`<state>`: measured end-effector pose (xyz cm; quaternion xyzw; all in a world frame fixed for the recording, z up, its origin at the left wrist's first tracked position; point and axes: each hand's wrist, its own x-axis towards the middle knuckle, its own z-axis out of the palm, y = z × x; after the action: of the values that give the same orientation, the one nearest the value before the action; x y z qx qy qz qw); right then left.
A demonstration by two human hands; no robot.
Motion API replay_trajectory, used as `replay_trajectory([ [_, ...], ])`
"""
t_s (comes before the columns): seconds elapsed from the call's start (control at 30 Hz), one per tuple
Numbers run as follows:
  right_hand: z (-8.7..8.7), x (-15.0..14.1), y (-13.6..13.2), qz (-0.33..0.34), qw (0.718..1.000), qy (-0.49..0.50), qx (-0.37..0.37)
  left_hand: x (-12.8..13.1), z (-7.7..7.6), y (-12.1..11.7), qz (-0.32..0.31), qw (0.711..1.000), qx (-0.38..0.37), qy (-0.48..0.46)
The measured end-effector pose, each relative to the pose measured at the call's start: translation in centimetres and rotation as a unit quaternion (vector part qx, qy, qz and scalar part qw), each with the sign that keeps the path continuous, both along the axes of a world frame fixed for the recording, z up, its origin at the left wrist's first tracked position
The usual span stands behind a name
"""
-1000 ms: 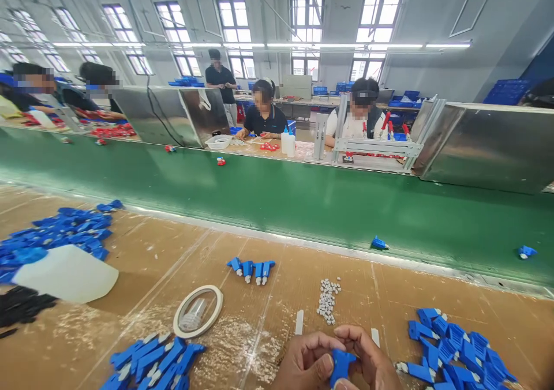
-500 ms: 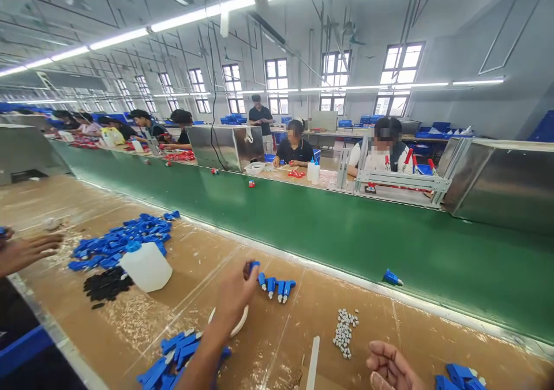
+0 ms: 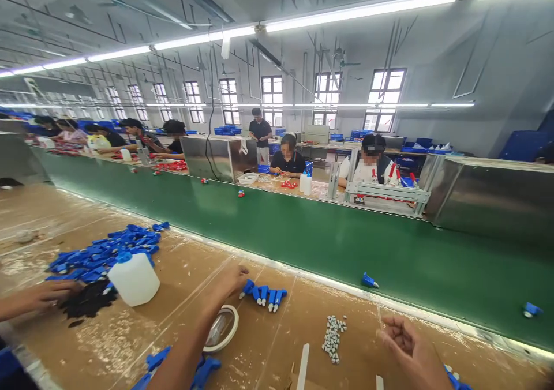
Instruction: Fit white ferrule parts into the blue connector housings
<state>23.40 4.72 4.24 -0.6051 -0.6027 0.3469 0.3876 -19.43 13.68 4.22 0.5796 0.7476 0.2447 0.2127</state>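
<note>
My left hand (image 3: 232, 281) is just above the left end of a short row of blue plastic parts with pale tips (image 3: 264, 296) on the brown work surface. Its fingers are stretched out, and no part shows in them. My right hand (image 3: 404, 344) hovers at the lower right, palm turned inward, fingers loosely bent and thumb apart, holding nothing. Left of it lies a small heap of grey pellets (image 3: 332, 339). Under my left forearm are a white ring (image 3: 236, 323), like a tape roll, and more blue parts (image 3: 208, 371).
A co-worker's hand (image 3: 47, 297) touches a black heap (image 3: 89, 300) beside a white jug (image 3: 136, 280) and a large blue pile (image 3: 104, 251). Beyond the metal edge runs a green belt (image 3: 294, 234) with blue parts (image 3: 531, 309) on it. People sit across it.
My left hand has set its blue part down at the row's left end and let go. Another blue part appears on the belt at right. The co-worker's hand has moved to the black heap.
</note>
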Motion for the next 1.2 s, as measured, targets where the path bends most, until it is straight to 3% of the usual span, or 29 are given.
replay_trajectory([
  [0.03, 0.9, 1.1, 1.5, -0.037, 0.993, -0.111, 0.008, 0.1, 0.4, -0.3, 0.003, 1.0, 0.005, -0.009],
  [0.17, 2.7, 3.0, 7.4, -0.102, 0.959, -0.262, -0.023, 3.2, 0.5, -3.6, -0.02, 0.996, 0.04, -0.082],
  [0.2, 2.6, 2.7, 8.5, -0.103, 0.951, -0.29, -0.03, 4.6, 0.0, -4.9, -0.043, 0.991, 0.054, -0.115],
  [0.27, 1.9, 1.7, 10.2, -0.09, 0.937, -0.334, -0.043, 7.7, -1.3, -7.7, -0.158, 0.953, 0.097, -0.241],
  [0.3, 1.4, 1.0, 10.8, -0.08, 0.932, -0.349, -0.049, 9.3, -2.0, -8.9, -0.177, 0.934, 0.114, -0.288],
  [0.37, 0.7, -0.4, 11.6, -0.06, 0.927, -0.366, -0.057, 12.0, -3.3, -10.6, -0.225, 0.894, 0.119, -0.369],
  [0.43, 0.4, -1.3, 12.4, -0.045, 0.928, -0.365, -0.06, 13.6, -4.0, -11.0, -0.323, 0.837, 0.087, -0.433],
  [0.5, 0.6, -1.9, 13.1, -0.035, 0.938, -0.341, -0.06, 14.2, -4.3, -10.8, -0.347, 0.822, 0.074, -0.445],
  [0.6, 1.3, -2.5, 13.5, -0.013, 0.965, -0.256, -0.06, 14.4, -4.6, -10.5, -0.341, 0.83, 0.066, -0.436],
  [0.73, 1.2, -3.7, 9.7, 0.062, 0.993, -0.067, -0.072, 15.8, -4.6, -11.0, -0.271, 0.837, 0.077, -0.468],
  [0.83, -0.2, -5.0, 3.7, 0.104, 0.987, 0.075, -0.097, 17.3, -3.7, -11.6, -0.221, 0.784, 0.105, -0.57],
  [0.87, -0.8, -5.4, 1.7, 0.122, 0.976, 0.136, -0.119, 17.8, -3.5, -11.8, -0.224, 0.76, 0.1, -0.602],
  [0.9, -1.4, -5.9, -0.3, 0.165, 0.941, 0.241, -0.171, 18.2, -3.3, -12.0, -0.233, 0.738, 0.088, -0.627],
  [0.97, -2.2, -6.8, -3.3, 0.184, 0.91, 0.309, -0.204, 19.0, -3.1, -12.5, -0.262, 0.708, 0.053, -0.653],
  [1.1, -2.7, -7.2, -6.7, 0.157, 0.894, 0.354, -0.225, 19.8, -3.2, -13.8, -0.264, 0.69, -0.004, -0.674],
  [1.2, -2.5, -6.1, -8.7, 0.123, 0.93, 0.299, -0.176, 19.7, -3.0, -14.5, -0.196, 0.703, -0.011, -0.684],
])
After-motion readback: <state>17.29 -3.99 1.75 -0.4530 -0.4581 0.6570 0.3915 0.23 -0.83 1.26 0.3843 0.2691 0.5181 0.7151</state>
